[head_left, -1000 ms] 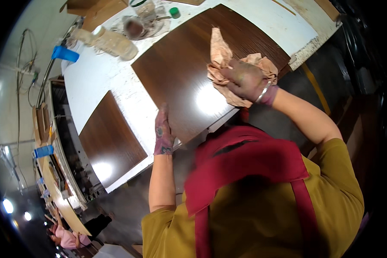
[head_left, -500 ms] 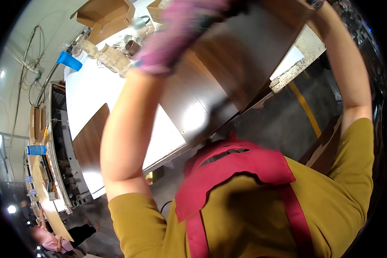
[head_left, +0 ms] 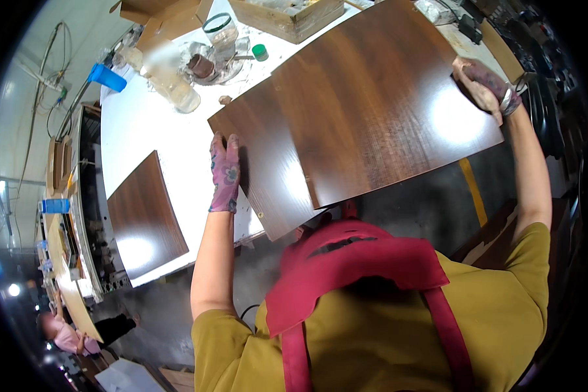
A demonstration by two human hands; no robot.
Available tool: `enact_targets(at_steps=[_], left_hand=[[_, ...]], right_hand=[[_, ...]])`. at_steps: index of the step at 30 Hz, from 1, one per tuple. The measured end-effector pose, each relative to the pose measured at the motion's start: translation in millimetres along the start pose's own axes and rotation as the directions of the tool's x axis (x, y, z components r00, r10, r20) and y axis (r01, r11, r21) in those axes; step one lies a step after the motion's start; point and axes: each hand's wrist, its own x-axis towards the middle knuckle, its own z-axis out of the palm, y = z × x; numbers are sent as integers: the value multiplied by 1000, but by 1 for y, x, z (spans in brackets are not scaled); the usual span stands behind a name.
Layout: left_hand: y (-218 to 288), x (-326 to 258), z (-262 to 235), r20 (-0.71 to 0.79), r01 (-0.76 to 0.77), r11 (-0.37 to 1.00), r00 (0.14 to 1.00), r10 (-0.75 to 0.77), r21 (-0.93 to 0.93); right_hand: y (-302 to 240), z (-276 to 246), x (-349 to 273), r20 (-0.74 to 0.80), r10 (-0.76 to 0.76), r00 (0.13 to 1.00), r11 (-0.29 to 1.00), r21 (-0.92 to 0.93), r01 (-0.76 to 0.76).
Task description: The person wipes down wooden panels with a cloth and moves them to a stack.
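Note:
Two dark brown wood panels lie overlapped on the white table and jut past its near edge. The upper panel is the larger one; the lower panel shows at its left. My left hand, in a patterned pink glove, grips the left edge of the lower panel with its fingers stretched along it. My right hand, arm stretched out, grips the far right corner of the upper panel. No cloth shows in either hand.
A third dark panel lies on the table to the left. At the back stand a plastic bottle, a blue cup, a green cap, a wooden tray and cardboard. Another person is at lower left.
My right hand held a crumpled brown cloth on the panel; now it grips the upper panel's right corner with no cloth in sight. Both arms swung up past the camera and came back down.

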Motion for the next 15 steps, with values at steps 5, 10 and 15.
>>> enact_targets(at_steps=[5, 10, 15], left_hand=[[-3, -1, 5, -83, 86, 996, 993, -85, 3], [-14, -14, 9, -18, 286, 951, 957, -290, -117], [-12, -14, 9, 36, 132, 982, 991, -128, -134]], right_hand=[[-7, 90, 48, 42, 188, 981, 894, 406, -188], [-39, 98, 89, 122, 488, 864, 848, 168, -503], [-65, 37, 58, -346, 653, 674, 747, 444, -495]])
